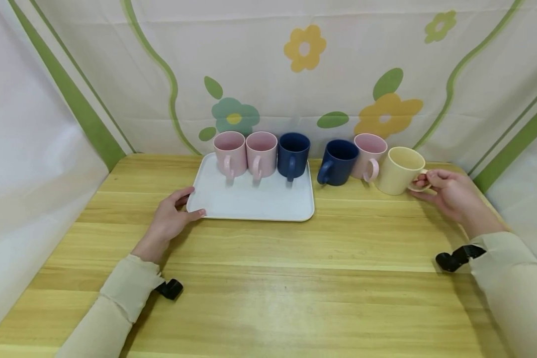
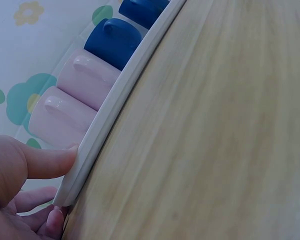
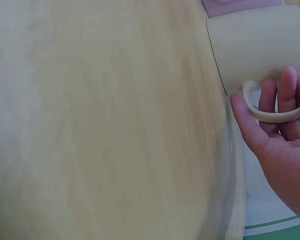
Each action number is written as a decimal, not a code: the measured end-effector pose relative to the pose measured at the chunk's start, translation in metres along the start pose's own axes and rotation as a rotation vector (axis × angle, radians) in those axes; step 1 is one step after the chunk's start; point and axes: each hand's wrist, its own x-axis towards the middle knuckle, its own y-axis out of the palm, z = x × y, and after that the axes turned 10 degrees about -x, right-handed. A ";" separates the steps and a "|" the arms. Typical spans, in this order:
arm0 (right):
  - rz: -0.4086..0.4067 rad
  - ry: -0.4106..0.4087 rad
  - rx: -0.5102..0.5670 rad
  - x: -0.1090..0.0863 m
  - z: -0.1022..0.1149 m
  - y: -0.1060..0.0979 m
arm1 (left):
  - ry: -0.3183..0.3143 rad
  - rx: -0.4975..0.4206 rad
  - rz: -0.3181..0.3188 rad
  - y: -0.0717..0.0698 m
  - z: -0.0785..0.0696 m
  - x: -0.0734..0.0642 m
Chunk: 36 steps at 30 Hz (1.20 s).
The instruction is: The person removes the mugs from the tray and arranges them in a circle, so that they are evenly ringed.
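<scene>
As we looked down at the yellowish wood-grain table (image 1: 268, 293), a white rectangular tray (image 1: 250, 201) lay on its far part, long axis running left to right. We saw the left hand (image 1: 172, 219) grip the tray's near left corner, thumb against the near rim. Two cylindrical pink mugs (image 1: 239, 161) and a navy mug (image 1: 301, 161) lined its far side. To its right stood another navy mug (image 1: 342, 169), another pink mug (image 1: 361, 164), then a pale-yellow cylindrical mug (image 1: 396, 174), axis upright. Its curved handle (image 3: 270, 117) pointed right, gripped by the right hand's (image 1: 449, 196) curled fingers.
</scene>
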 end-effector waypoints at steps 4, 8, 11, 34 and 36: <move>-0.027 0.028 -0.021 0.002 0.003 -0.001 | -0.006 -0.002 0.000 0.000 -0.001 0.000; -0.062 0.049 -0.018 0.004 0.004 -0.001 | -0.002 0.003 0.000 0.000 0.000 0.000; -0.087 0.054 -0.019 0.005 0.005 0.000 | -0.001 0.004 0.000 0.000 0.000 0.000; -0.407 0.026 -0.124 -0.001 0.018 0.018 | -0.011 -0.008 -0.001 0.000 0.000 0.000; -0.454 -0.007 -0.143 -0.003 0.021 0.020 | -0.014 -0.011 0.000 0.000 0.000 0.000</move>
